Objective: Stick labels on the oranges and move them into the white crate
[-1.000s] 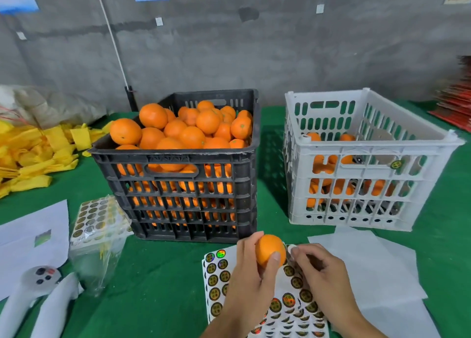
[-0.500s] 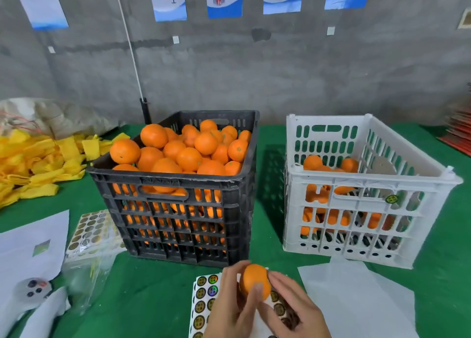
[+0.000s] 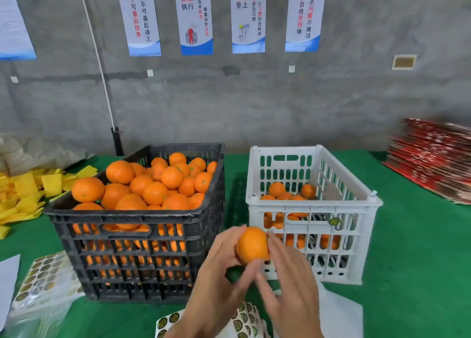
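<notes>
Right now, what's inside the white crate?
The white crate holds a shallow layer of oranges toward its left side, well below the rim. Its floor and right side are mostly hidden behind the slotted front wall, so I can't count them.
</notes>
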A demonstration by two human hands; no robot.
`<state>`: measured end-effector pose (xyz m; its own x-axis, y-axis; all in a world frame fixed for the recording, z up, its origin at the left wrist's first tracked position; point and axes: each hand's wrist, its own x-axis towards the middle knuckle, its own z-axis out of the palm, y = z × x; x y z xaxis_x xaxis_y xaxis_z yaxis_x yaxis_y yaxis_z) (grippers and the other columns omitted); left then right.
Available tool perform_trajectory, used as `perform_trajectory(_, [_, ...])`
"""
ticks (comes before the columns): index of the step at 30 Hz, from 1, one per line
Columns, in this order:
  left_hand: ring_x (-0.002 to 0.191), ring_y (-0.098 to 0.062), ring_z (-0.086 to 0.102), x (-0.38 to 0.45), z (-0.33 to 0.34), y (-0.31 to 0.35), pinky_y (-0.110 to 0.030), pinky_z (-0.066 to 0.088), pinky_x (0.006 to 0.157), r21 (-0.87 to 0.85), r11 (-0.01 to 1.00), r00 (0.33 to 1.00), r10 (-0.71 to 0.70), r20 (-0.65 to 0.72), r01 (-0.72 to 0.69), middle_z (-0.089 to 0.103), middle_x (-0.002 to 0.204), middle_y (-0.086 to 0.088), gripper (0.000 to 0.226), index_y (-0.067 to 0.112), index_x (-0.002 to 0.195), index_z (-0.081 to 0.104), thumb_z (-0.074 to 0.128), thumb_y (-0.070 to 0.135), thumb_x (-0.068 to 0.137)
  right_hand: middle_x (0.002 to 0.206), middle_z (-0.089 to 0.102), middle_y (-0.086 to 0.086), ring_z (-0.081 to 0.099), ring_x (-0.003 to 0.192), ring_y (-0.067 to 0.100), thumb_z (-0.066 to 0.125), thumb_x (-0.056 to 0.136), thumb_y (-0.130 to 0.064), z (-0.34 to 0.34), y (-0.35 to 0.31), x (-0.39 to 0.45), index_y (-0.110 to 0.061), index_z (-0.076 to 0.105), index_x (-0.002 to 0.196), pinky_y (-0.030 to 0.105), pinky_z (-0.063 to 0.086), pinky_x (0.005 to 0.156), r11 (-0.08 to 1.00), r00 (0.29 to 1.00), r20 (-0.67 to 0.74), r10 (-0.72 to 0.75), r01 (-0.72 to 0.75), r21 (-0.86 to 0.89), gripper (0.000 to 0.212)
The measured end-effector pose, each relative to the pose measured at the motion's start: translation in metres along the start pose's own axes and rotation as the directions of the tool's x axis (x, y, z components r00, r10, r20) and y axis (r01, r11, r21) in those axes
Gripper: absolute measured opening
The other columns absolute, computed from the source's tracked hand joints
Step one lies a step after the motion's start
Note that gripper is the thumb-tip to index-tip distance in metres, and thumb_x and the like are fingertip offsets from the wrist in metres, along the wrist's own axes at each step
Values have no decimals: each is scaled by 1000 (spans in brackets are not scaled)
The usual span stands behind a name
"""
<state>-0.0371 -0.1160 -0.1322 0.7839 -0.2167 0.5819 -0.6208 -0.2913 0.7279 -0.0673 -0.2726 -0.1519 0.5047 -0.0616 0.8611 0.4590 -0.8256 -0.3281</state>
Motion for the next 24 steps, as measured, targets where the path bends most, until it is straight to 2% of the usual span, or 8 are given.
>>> perform_trajectory(4, [128,-1,58,85,18,40,-23,51,105,-5,998,994,65,92,-65,47,152,23,60,46,154,39,59,58,98,143,60,10,54,134,20,63,98,-34,-18,25,71,-1,60,138,41,38,117,988,986,-157,-52,28,-154,53])
perform_trajectory(7, [137,5,45,131,35,53,-5,35,107,118,987,985,87,151,-105,43,160,15,58,37,158,36,58,43,105,141,61,13,57,133,27,65,100,-26,-25,42,104,0,60,138,50,42,114,966,991,-133,9,-43,-254,46])
perform_trajectory(11, [151,-11,35,153,34,55,-28,28,125,396,902,963,72,259,-174,41,164,4,52,24,160,39,49,34,110,137,65,10,61,129,27,71,94,-15,-21,47,113,-5,65,134,51,43,113,955,1000,-11,28,-30,-296,42])
perform_trajectory(15, [126,-22,59,154,-28,50,-40,43,109,655,733,983,137,121,-182,67,136,-1,33,18,134,66,55,28,105,133,68,5,63,125,21,74,90,-12,0,35,100,-8,69,130,50,45,111,982,996,30,-80,84,-168,40])
perform_trajectory(16, [123,-24,60,153,-52,45,-41,45,105,718,685,993,91,77,-119,69,132,-2,32,18,132,67,56,30,104,133,68,4,63,125,21,75,89,-11,8,26,98,-8,70,129,49,44,113,984,993,41,-110,115,-135,40])
perform_trajectory(18, [130,-29,56,153,-101,31,-43,43,106,814,564,987,-140,-75,142,64,138,-5,42,21,139,62,56,41,102,134,67,1,62,126,18,74,90,-12,26,5,93,-10,71,128,45,40,117,990,989,62,-131,134,-49,39])
perform_trajectory(21, [149,-39,30,149,-166,6,-59,27,118,817,232,782,-510,-360,528,38,160,-14,63,22,154,40,52,55,101,137,66,-1,59,130,16,71,93,-15,48,-21,85,-11,69,131,42,37,119,989,986,94,-136,129,72,38])
perform_trajectory(24, [148,-43,28,142,-219,-22,-61,31,116,739,131,671,-544,-504,661,32,161,-18,71,15,157,33,53,53,100,138,64,-3,58,131,14,68,94,-17,62,-33,74,-12,68,133,40,35,120,983,985,110,-135,119,138,38])
